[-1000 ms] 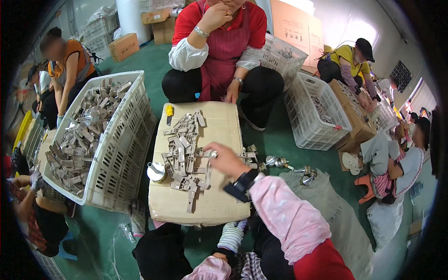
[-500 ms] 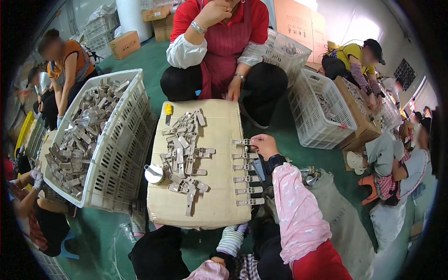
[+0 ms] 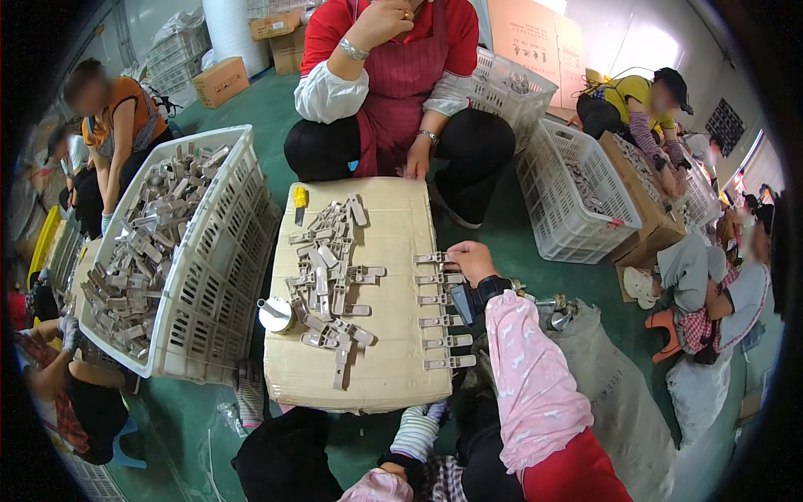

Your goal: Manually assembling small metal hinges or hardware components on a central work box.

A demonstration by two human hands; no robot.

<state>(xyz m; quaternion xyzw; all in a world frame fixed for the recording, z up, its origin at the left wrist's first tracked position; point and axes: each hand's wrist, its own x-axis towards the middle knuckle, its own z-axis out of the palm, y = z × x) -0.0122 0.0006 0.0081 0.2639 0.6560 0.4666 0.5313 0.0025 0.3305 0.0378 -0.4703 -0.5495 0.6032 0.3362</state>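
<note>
A cardboard-topped work surface [image 3: 381, 376] lies before me. Along its right edge runs a row of several grey clips [image 3: 439, 321], their ends reaching past the edge. My right hand [image 3: 473, 261], bare with a dark watch at the wrist, pinches the outer end of the farthest clip [image 3: 428, 258] in that row. Low in the view, my left hand [image 3: 417, 431], in a striped glove, is at the near edge of the surface; its fingers are mostly hidden. A loose pile of clips [image 3: 322, 280] covers the middle left of the surface.
A can with a spout [image 3: 276, 315] and a yellow-handled cutter [image 3: 300, 201] stand on the left side. At left is a white crate [image 3: 205, 276] heaped with clips; another crate [image 3: 577, 222] stands right. A person [image 3: 401, 92] sits opposite; others work around.
The view has shifted slightly. My right hand stays at the farthest clip, its wrist turned a little and moved slightly left.
</note>
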